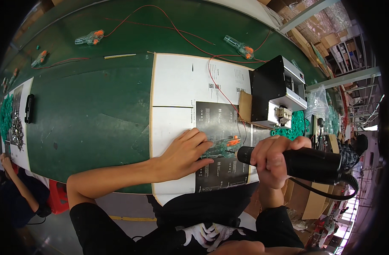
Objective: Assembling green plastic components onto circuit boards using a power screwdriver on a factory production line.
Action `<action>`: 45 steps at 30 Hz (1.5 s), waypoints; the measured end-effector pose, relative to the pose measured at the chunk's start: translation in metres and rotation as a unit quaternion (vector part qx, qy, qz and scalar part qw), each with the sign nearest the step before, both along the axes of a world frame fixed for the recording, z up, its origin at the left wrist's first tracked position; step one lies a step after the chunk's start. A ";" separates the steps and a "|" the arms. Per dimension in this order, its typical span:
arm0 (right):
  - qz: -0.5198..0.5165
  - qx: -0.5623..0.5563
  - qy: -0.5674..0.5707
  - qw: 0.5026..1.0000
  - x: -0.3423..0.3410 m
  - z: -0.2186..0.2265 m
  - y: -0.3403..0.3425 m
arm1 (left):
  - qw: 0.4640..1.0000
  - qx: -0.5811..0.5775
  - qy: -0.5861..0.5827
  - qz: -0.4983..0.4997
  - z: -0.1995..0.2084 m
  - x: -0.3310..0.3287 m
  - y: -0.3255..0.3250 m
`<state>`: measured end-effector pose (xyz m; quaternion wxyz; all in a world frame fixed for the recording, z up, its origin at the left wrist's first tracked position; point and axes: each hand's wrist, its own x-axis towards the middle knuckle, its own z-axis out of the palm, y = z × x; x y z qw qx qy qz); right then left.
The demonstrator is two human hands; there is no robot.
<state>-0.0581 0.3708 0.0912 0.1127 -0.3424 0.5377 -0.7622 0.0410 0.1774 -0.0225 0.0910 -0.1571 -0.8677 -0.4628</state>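
A see-through teal plastic housing with orange parts (222, 148) lies on the dark printed sheet in front of me. My left hand (183, 153) holds its left end between thumb and fingers, the thumb on the near side. In my right hand (272, 160) is a black electric screwdriver (315, 165), gripped round its front part and held nearly level. Its tip points left, at the right end of the housing; whether bit and housing touch, I cannot tell. A thin red wire (222, 91) runs from near the housing toward the far side of the table.
Behind my right hand stands a black and silver machine (269, 91), green rings (292, 131) beside it. Similar housings (92, 38) lie along the far side of the green table (92, 123). A black pen-like object (29, 108) is at left. Another person's arm (22, 185) shows beyond.
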 end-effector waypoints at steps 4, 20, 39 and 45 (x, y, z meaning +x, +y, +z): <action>-0.010 0.012 -0.017 1.000 0.000 -0.010 0.002 | 1.000 -0.003 0.003 -0.001 -0.001 0.001 0.000; 0.024 0.068 0.061 0.996 0.004 -0.012 -0.004 | 1.000 -0.017 0.006 0.007 0.005 0.004 0.000; -0.076 0.026 0.028 0.996 -0.027 -0.010 0.011 | 0.996 -0.079 0.012 0.025 0.009 0.006 0.002; -0.367 0.032 0.097 0.925 -0.104 0.040 0.049 | 0.995 -0.086 0.031 0.029 0.012 0.003 0.006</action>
